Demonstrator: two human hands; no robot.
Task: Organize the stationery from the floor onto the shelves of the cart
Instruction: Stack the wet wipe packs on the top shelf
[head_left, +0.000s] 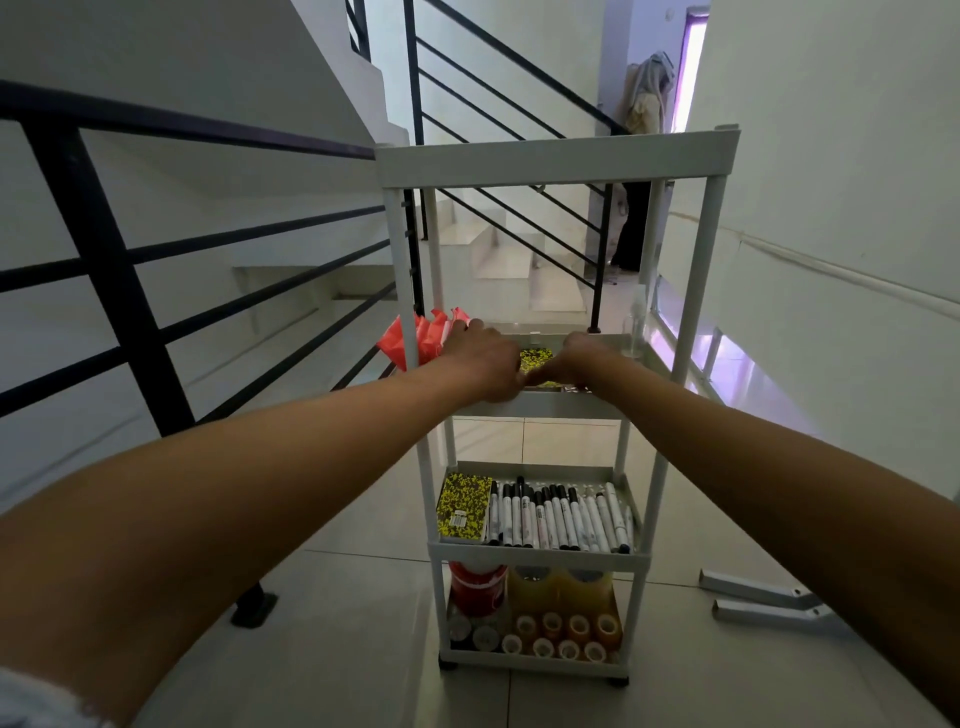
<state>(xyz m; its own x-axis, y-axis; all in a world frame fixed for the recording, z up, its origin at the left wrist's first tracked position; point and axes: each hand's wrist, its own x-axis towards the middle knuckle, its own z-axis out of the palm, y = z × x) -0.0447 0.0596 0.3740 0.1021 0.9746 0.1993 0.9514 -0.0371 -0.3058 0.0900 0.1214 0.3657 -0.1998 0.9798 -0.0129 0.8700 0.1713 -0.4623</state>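
A white four-shelf cart (558, 161) stands in front of me on the tiled floor. Both my hands reach into its second shelf. My left hand (485, 364) lies palm down, fingertips touching a bunch of red packets (415, 340) at the shelf's left edge. My right hand (576, 361) is curled, its thumb against a yellow-and-black notebook (535, 358) lying between the hands. The third shelf holds another yellow-and-black notebook (464, 506) and a row of several white markers (563, 517). Tape rolls (563, 631) and a red container (477, 584) fill the bottom shelf.
A black stair railing (114, 270) runs along the left, close to the cart. Stairs rise behind the cart. Two grey metal tubes (763, 597) lie on the floor at the right, near the white wall (841, 208). The top shelf shows only its rim.
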